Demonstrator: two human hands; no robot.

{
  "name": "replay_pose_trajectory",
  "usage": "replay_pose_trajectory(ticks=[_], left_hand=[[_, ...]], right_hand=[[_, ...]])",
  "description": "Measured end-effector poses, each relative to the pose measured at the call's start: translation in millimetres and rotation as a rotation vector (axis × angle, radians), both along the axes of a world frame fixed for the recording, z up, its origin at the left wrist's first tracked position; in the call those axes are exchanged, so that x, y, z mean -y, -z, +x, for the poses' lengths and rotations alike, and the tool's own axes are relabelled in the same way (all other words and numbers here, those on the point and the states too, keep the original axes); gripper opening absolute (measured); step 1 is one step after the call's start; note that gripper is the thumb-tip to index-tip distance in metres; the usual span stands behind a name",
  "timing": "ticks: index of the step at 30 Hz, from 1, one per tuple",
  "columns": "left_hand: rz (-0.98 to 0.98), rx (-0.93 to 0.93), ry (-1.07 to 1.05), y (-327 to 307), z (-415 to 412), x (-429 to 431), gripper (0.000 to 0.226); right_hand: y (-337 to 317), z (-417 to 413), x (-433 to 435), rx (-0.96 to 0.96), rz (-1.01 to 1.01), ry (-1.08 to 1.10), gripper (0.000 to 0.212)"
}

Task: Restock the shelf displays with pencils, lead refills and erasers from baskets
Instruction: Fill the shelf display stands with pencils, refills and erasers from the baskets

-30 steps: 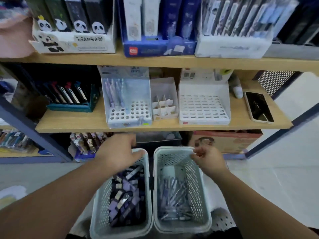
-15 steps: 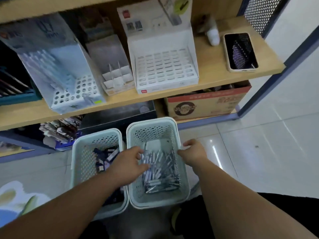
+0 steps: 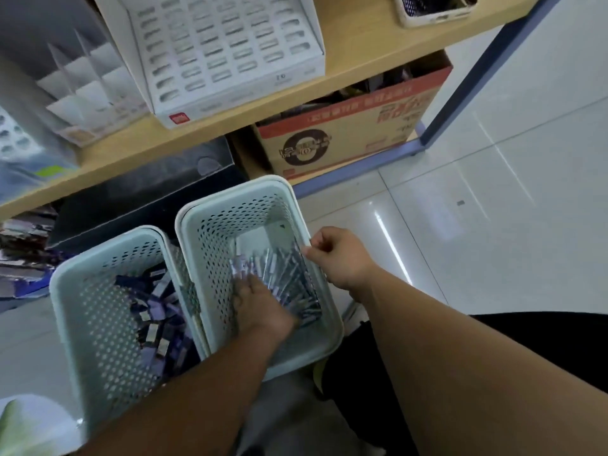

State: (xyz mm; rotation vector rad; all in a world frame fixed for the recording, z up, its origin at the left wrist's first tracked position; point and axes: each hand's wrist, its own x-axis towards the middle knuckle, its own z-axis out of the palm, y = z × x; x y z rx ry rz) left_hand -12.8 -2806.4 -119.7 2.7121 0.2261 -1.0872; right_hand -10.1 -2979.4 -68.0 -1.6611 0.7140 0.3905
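Observation:
Two pale green perforated baskets stand on the floor under the shelf. The right basket point(image 3: 230, 200) holds a pile of purple-and-silver pencils point(image 3: 284, 268). My left hand point(image 3: 263, 307) is down inside it, palm down, its fingers lying on the pile. My right hand point(image 3: 339, 255) grips that basket's right rim, fingers curled over the edge. The left basket point(image 3: 65, 291) holds small purple and dark packets point(image 3: 154, 311). On the wooden shelf point(image 3: 362, 60) above, a white slotted display point(image 3: 223, 60) and a white divider display point(image 3: 82, 90) stand with bare slots.
A red-and-brown cardboard box point(image 3: 355, 133) and a black box point(image 3: 141, 189) sit on the lowest level behind the baskets. A phone point(image 3: 431, 8) lies on the shelf's right end. A blue shelf post point(image 3: 477, 80) runs down to the glossy tiled floor point(image 3: 493, 209).
My view has dropped closer to the baskets. My left hand moved from the rim between the baskets down into the right basket onto the pencils. My right hand stays on the right rim.

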Motion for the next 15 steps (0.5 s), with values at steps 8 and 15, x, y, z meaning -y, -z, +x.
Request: replay_pose_trajectory(ticks=[8,15], left_hand=[[0.017,0.067,0.062,21.8,11.2,-5.1,0.149],[-0.013,0.077,0.311,28.3,19.2,-11.1,0.147]], right_hand=[[5.3,-2.9,0.9,0.038,0.014,-0.003,0.023],[10.5,-4.0,2.0,0.045,0.042,0.001,0.017]])
